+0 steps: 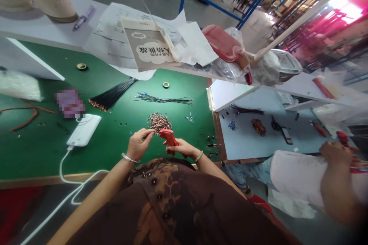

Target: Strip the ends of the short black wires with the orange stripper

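Note:
My right hand [184,148] grips a red-handled crimping tool [169,140] above the front of the green work mat [184,137]. My left hand [138,144] is close by, its fingertips pinched together just over a heap of small copper terminals [159,123]. Whatever lies between those fingertips is too small to make out. Farther up the mat are a bundle of black wires with copper ends [110,94] and a looser row of black wires with blue terminals [163,100].
A white power bank [84,130] with its cable lies left of my hands. Beyond the mat are an open booklet [148,43] and papers. To the right, a co-worker's hand [335,153] is at a pale blue table [247,141] holding scissors [277,124] and wires.

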`<state>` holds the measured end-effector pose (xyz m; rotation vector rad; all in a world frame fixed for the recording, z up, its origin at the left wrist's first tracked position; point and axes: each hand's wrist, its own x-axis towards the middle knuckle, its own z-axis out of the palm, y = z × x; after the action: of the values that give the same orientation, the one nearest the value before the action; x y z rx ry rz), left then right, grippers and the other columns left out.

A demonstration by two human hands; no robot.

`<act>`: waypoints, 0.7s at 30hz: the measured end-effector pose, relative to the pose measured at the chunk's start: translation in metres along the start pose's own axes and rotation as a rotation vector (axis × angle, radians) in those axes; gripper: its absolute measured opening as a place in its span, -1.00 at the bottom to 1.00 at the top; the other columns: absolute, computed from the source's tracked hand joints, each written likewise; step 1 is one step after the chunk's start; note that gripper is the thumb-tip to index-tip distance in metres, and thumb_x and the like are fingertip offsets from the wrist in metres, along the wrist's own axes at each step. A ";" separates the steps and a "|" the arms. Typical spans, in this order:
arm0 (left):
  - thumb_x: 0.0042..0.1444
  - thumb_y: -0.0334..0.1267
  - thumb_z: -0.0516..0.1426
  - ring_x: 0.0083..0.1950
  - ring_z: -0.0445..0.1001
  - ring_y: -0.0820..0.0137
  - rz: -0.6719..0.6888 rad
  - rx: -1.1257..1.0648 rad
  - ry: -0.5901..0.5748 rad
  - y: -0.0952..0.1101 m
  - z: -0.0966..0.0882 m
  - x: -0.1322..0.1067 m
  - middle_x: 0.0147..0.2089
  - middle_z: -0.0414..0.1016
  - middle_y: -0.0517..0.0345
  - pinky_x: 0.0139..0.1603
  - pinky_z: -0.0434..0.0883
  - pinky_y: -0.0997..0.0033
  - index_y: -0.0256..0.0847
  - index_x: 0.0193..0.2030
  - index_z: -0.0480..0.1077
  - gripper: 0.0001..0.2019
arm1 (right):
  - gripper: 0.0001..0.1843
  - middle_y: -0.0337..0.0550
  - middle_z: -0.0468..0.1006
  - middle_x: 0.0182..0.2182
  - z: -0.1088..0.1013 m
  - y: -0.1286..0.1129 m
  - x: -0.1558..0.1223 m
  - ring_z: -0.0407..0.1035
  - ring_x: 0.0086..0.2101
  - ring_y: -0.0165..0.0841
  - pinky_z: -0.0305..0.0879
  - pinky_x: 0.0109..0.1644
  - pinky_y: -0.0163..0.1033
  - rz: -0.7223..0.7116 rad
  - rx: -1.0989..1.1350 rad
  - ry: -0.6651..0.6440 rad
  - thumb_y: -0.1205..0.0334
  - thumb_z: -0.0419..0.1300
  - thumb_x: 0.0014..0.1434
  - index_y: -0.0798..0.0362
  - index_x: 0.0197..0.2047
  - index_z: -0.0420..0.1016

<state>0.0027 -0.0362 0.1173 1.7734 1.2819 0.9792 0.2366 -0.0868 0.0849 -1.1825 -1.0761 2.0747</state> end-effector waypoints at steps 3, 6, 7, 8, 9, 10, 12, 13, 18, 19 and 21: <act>0.23 -0.10 0.11 -0.36 0.43 0.47 0.010 -0.006 0.041 0.005 -0.004 0.001 -0.36 0.52 0.15 -0.27 0.35 0.48 -0.21 -0.22 0.56 -0.73 | -0.38 -0.10 0.52 -0.28 0.007 -0.021 -0.010 0.48 -0.27 -0.29 0.42 -0.14 -0.14 -0.019 0.225 -0.099 -0.07 0.38 0.08 0.17 0.07 0.43; 0.24 -0.10 0.11 -0.41 0.38 0.50 0.016 -0.008 0.082 0.010 -0.008 0.002 -0.40 0.48 0.17 -0.35 0.31 0.51 -0.24 -0.21 0.56 -0.72 | -0.42 -0.14 0.48 -0.31 0.018 -0.029 -0.019 0.50 -0.30 -0.27 0.43 -0.12 -0.08 -0.029 0.388 -0.180 -0.01 0.40 0.06 0.15 0.05 0.43; 0.24 -0.10 0.11 -0.42 0.36 0.51 0.018 -0.007 0.093 0.011 -0.008 0.002 -0.41 0.46 0.18 -0.37 0.29 0.51 -0.25 -0.21 0.56 -0.72 | -0.42 -0.16 0.48 -0.32 0.023 -0.028 -0.021 0.49 -0.32 -0.29 0.43 -0.14 -0.11 -0.033 0.403 -0.192 0.03 0.42 0.03 0.15 0.04 0.43; 0.24 -0.10 0.12 -0.44 0.34 0.51 0.020 -0.006 0.102 0.013 -0.009 0.003 -0.42 0.45 0.18 -0.38 0.28 0.51 -0.25 -0.20 0.56 -0.72 | -0.41 -0.16 0.48 -0.32 0.026 -0.026 -0.022 0.49 -0.32 -0.30 0.41 -0.14 -0.14 -0.038 0.405 -0.202 0.07 0.44 0.01 0.14 0.05 0.42; 0.24 -0.11 0.12 -0.45 0.32 0.52 0.022 -0.004 0.111 0.013 -0.009 0.003 -0.42 0.44 0.19 -0.39 0.27 0.52 -0.25 -0.20 0.56 -0.73 | -0.39 -0.16 0.50 -0.32 0.030 -0.023 -0.023 0.49 -0.31 -0.31 0.40 -0.14 -0.17 -0.041 0.399 -0.208 0.10 0.45 -0.01 0.14 0.07 0.41; 0.24 -0.12 0.13 -0.46 0.30 0.53 0.025 -0.001 0.118 0.014 -0.009 0.003 -0.43 0.42 0.20 -0.40 0.26 0.52 -0.25 -0.20 0.56 -0.74 | -0.36 -0.15 0.51 -0.31 0.032 -0.020 -0.024 0.49 -0.30 -0.32 0.39 -0.13 -0.19 -0.043 0.391 -0.207 0.12 0.46 -0.02 0.14 0.09 0.40; 0.23 -0.13 0.14 -0.48 0.27 0.54 0.032 0.001 0.123 0.015 -0.009 0.003 -0.45 0.38 0.23 -0.43 0.24 0.53 -0.25 -0.20 0.56 -0.75 | -0.32 -0.14 0.54 -0.29 0.035 -0.015 -0.024 0.49 -0.29 -0.33 0.37 -0.11 -0.20 -0.046 0.371 -0.173 0.16 0.47 -0.03 0.13 0.12 0.37; 0.23 -0.14 0.14 -0.49 0.26 0.55 0.037 0.001 0.121 0.015 -0.010 0.003 -0.46 0.36 0.24 -0.44 0.23 0.53 -0.25 -0.20 0.56 -0.76 | -0.32 -0.14 0.54 -0.29 0.036 -0.013 -0.024 0.49 -0.30 -0.34 0.38 -0.12 -0.21 -0.048 0.364 -0.143 0.17 0.47 -0.03 0.13 0.12 0.37; 0.22 -0.17 0.15 -0.50 0.24 0.56 0.091 -0.002 0.076 0.018 -0.012 0.005 -0.46 0.31 0.26 -0.45 0.22 0.54 -0.24 -0.19 0.57 -0.78 | -0.39 -0.11 0.55 -0.33 0.028 -0.023 -0.023 0.49 -0.39 -0.31 0.43 -0.27 -0.18 -0.092 0.356 -0.103 0.08 0.44 0.01 0.17 0.06 0.40; 0.23 -0.18 0.15 -0.49 0.25 0.56 0.109 0.004 0.067 0.019 -0.012 0.006 -0.46 0.31 0.25 -0.44 0.23 0.54 -0.24 -0.19 0.57 -0.79 | -0.38 -0.08 0.56 -0.31 0.026 -0.027 -0.022 0.50 -0.39 -0.30 0.43 -0.29 -0.18 -0.092 0.348 -0.130 0.06 0.44 0.02 0.18 0.06 0.40; 0.23 -0.19 0.15 -0.48 0.27 0.56 0.139 0.021 0.052 0.022 -0.014 0.007 -0.45 0.31 0.25 -0.43 0.24 0.54 -0.23 -0.19 0.57 -0.80 | -0.37 -0.03 0.58 -0.29 0.022 -0.034 -0.021 0.51 -0.38 -0.29 0.43 -0.31 -0.20 -0.087 0.330 -0.174 0.03 0.43 0.02 0.20 0.06 0.41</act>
<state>0.0009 -0.0328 0.1437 1.8845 1.2170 1.0990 0.2291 -0.0918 0.1300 -0.7942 -0.8013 2.2115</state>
